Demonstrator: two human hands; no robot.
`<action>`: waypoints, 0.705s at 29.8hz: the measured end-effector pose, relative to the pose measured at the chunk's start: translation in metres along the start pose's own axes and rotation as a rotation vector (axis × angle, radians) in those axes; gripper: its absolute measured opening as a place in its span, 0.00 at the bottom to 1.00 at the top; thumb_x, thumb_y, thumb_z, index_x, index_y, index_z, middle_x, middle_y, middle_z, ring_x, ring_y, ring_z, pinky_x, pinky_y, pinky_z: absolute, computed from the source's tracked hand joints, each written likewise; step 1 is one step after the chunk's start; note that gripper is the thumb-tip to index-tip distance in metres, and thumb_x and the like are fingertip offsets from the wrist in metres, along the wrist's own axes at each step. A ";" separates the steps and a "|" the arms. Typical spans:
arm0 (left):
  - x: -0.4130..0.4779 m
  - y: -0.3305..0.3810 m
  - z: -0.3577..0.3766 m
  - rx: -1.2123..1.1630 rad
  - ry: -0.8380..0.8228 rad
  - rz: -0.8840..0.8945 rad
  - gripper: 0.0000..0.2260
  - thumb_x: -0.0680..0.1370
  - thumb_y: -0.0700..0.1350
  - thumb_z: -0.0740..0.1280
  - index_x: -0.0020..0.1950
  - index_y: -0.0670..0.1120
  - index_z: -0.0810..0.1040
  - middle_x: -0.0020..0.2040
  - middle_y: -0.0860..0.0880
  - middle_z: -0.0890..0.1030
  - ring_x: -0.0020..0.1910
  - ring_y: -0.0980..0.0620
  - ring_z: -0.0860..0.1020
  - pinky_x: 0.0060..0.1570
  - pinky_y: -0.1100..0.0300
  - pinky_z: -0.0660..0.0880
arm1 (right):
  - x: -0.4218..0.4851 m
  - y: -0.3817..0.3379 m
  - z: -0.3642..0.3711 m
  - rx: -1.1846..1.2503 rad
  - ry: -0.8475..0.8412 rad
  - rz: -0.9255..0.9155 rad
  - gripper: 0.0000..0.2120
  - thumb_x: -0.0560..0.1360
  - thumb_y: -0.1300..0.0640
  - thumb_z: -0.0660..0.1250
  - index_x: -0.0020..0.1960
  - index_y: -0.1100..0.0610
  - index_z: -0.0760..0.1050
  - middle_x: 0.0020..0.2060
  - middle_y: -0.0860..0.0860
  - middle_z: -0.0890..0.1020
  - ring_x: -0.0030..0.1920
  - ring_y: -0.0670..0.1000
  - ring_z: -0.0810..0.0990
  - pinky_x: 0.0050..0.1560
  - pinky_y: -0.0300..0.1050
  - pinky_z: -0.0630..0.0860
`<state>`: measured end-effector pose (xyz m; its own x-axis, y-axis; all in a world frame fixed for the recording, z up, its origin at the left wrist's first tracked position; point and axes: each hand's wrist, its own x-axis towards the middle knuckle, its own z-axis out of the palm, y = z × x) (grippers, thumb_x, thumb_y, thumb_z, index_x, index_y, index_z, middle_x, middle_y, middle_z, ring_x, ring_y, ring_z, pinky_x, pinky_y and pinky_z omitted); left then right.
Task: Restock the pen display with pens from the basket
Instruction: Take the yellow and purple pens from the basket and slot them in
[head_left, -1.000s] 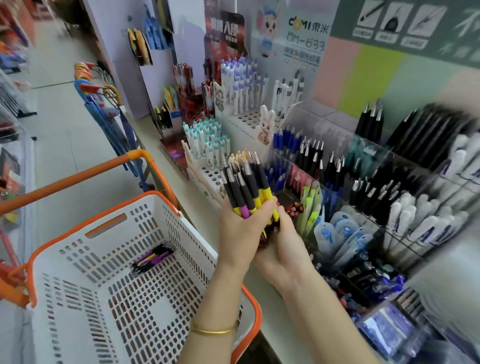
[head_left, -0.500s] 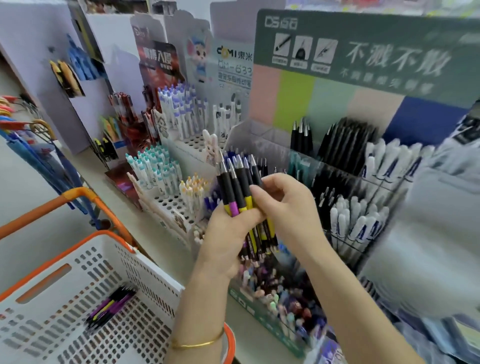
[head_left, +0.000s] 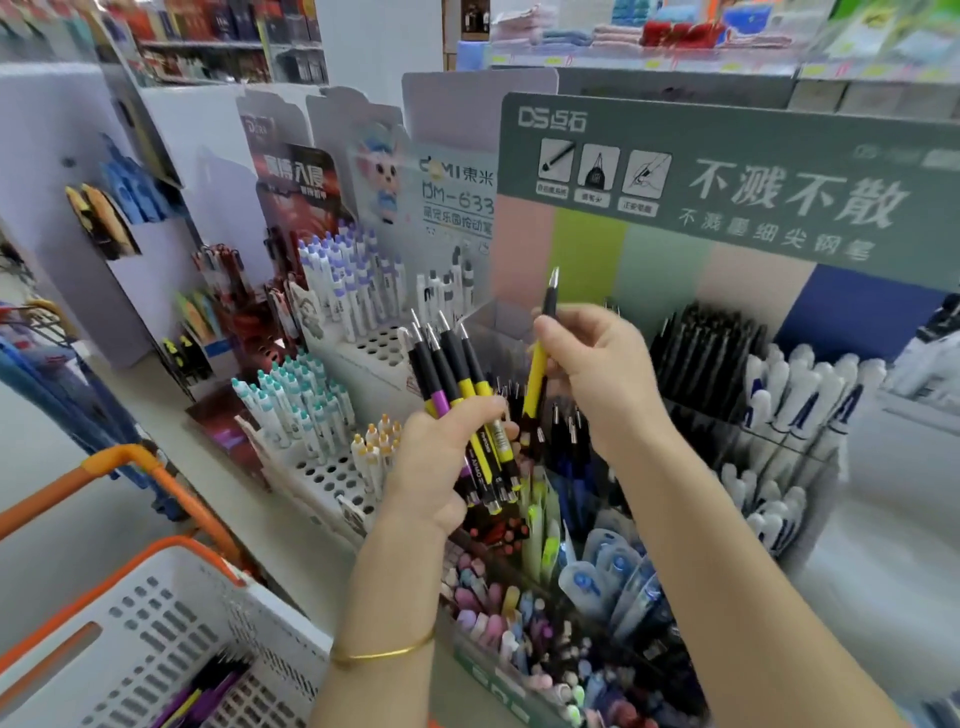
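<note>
From my far-off seat I see the white basket (head_left: 280, 629) with its orange rim down in the left corner. A few pens (head_left: 208, 686), purple and dark, lie on its floor. Up and to the right of it stand white racks (head_left: 337, 478) full of holes, with white and teal pens stuck in them.

Next comes the left hand (head_left: 441, 462). Its fingers are curled tight round a bunch of pens (head_left: 465, 387). These pens are black at the top and yellow lower down, and one is purple. Their silver tips point up and fan out a bit. A thin gold bangle (head_left: 384, 652) sits on that wrist.

Just to the right, one yellow and black pen (head_left: 538, 369) stands almost straight up, a little apart from the bunch. The right hand (head_left: 597, 364) pinches it with thumb and fingers near its black top part.

Both hands are held over the pen display (head_left: 696, 410), a clear box with many small bins. Dark and blue pens (head_left: 571, 457) stand in the bins right under the hands. Black pens (head_left: 706, 348) fill a back bin, and fat white pens (head_left: 800, 389) fill the bins on the far right. A big green sign (head_left: 727, 182) stands behind it all.
</note>
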<state>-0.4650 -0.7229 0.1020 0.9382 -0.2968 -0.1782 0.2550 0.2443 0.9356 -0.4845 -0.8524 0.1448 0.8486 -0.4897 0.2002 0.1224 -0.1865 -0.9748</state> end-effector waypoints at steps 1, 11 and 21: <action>0.004 0.002 -0.002 -0.011 -0.001 -0.005 0.02 0.75 0.39 0.70 0.44 0.40 0.80 0.32 0.45 0.82 0.34 0.49 0.82 0.38 0.54 0.81 | 0.008 -0.006 0.000 -0.088 0.075 -0.091 0.02 0.78 0.59 0.65 0.48 0.55 0.77 0.36 0.48 0.80 0.35 0.46 0.79 0.39 0.47 0.79; 0.032 0.021 -0.003 -0.006 -0.075 0.014 0.03 0.76 0.36 0.69 0.42 0.40 0.78 0.32 0.45 0.81 0.31 0.51 0.81 0.33 0.58 0.79 | 0.056 -0.039 0.012 -0.862 0.232 -0.380 0.10 0.78 0.54 0.62 0.54 0.59 0.67 0.42 0.53 0.78 0.43 0.59 0.76 0.39 0.48 0.70; 0.041 0.026 0.003 -0.030 -0.160 0.001 0.01 0.75 0.36 0.69 0.45 0.40 0.78 0.36 0.44 0.81 0.33 0.51 0.82 0.32 0.58 0.79 | 0.067 -0.018 0.019 -1.359 0.000 -0.182 0.21 0.78 0.46 0.63 0.33 0.56 0.62 0.38 0.53 0.73 0.53 0.59 0.74 0.47 0.48 0.63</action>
<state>-0.4210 -0.7315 0.1200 0.8898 -0.4392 -0.1238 0.2627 0.2713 0.9259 -0.4201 -0.8662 0.1736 0.8750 -0.3686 0.3139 -0.3652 -0.9282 -0.0718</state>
